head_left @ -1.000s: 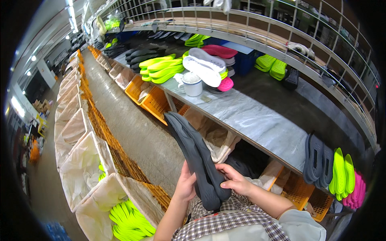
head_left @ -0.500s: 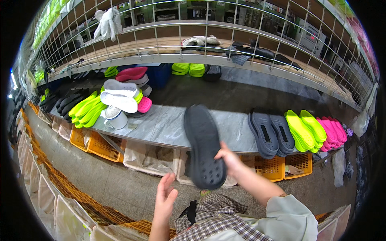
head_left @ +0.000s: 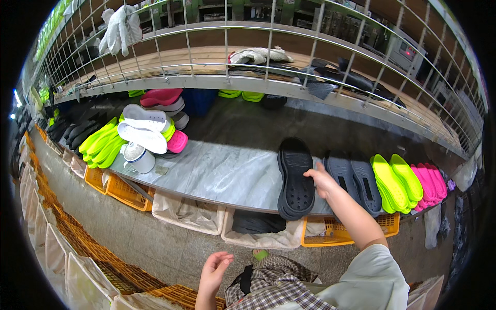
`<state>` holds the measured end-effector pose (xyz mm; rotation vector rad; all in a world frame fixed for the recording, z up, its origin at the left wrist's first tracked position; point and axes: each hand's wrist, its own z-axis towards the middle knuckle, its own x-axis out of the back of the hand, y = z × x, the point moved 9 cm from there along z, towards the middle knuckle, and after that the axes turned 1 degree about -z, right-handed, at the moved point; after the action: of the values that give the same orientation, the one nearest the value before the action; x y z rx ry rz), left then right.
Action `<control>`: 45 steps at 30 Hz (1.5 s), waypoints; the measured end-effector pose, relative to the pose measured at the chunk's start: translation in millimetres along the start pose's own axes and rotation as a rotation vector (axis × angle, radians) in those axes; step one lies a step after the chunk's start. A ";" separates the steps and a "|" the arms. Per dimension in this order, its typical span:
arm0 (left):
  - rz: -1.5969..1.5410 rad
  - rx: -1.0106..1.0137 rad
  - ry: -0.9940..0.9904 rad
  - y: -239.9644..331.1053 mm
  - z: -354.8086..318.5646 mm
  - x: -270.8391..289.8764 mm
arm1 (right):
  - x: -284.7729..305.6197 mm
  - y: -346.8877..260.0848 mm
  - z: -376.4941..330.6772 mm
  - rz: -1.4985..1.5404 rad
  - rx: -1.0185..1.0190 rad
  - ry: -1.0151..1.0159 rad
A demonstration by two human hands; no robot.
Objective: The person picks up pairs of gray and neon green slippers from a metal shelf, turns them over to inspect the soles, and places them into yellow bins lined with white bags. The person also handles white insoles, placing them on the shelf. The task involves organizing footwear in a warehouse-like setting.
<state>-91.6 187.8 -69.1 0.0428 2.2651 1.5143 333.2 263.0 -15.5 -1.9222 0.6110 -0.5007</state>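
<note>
My right hand [head_left: 321, 180] grips the right edge of a black shoe sole [head_left: 296, 178], its thumb on top. More than one layer shows along the left side, so it looks like a small stack. The black sole is at the table's front edge, just left of the dark grey soles [head_left: 368, 188]; whether it fully rests there I cannot tell. My left hand [head_left: 215, 268] is held low in front of the apron, fingers loosely bent and thumb apart, with nothing in it. To the right stand neon yellow soles [head_left: 388, 187] and pink soles [head_left: 426, 185].
On the left of the grey table [head_left: 217, 170] are white soles [head_left: 142, 137], yellow soles [head_left: 101, 145] and a white mug [head_left: 140, 161]. A wire mesh [head_left: 227, 39] rises along the back. Below the edge stand yellow baskets [head_left: 129, 191] and a lined bin [head_left: 258, 235] with black material.
My right hand has carried the black sole rightward and away from me to beside the grey soles. My left hand has dropped lower. The whole view has shifted slightly.
</note>
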 end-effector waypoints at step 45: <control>-0.862 -0.478 0.421 95.1 -7.4 86.3 | -242.3 15.0 -284.3 -0.578 0.942 -1.248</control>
<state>-192.1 241.8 -9.5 -1.3043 1.7041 1.5616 -27.2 206.8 66.5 -1.0972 -0.8749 0.1438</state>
